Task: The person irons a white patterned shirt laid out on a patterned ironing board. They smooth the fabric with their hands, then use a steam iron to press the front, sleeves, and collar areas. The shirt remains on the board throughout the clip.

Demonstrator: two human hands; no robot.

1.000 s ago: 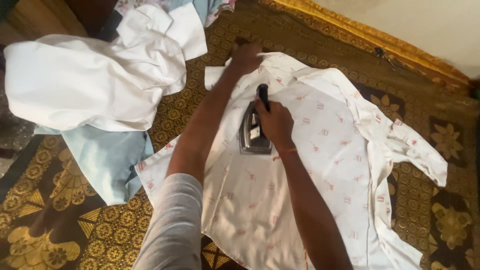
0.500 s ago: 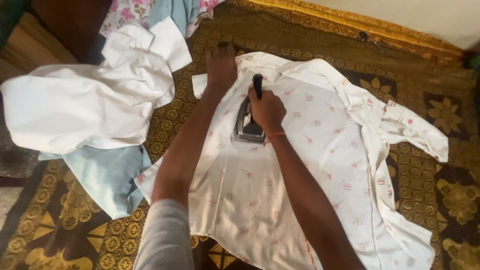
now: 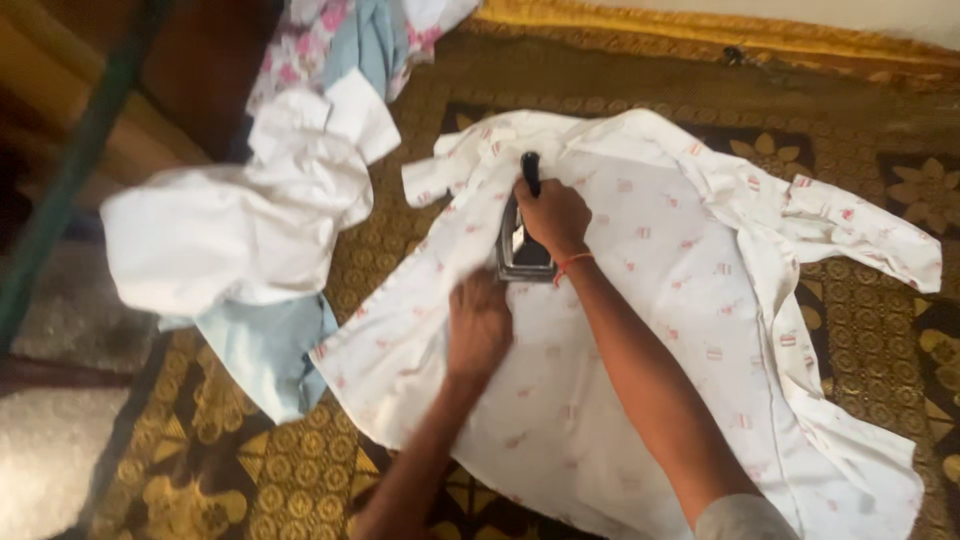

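Hands first: left hand (image 3: 478,325) lies spread flat on the white printed shirt (image 3: 640,340), just near of the iron (image 3: 520,245); right hand (image 3: 552,215) is closed around the iron's black handle. Far left sits a heap of white garments (image 3: 230,225). With the palm so close, the hot soleplate could likely burn fingers or scorch cloth.

Spread flat across the middle of the brown and gold patterned rug (image 3: 300,470): white cotton shirt with small red print (image 3: 640,340), collar toward the far edge. Standing on its upper part: metal iron with black handle (image 3: 520,250).
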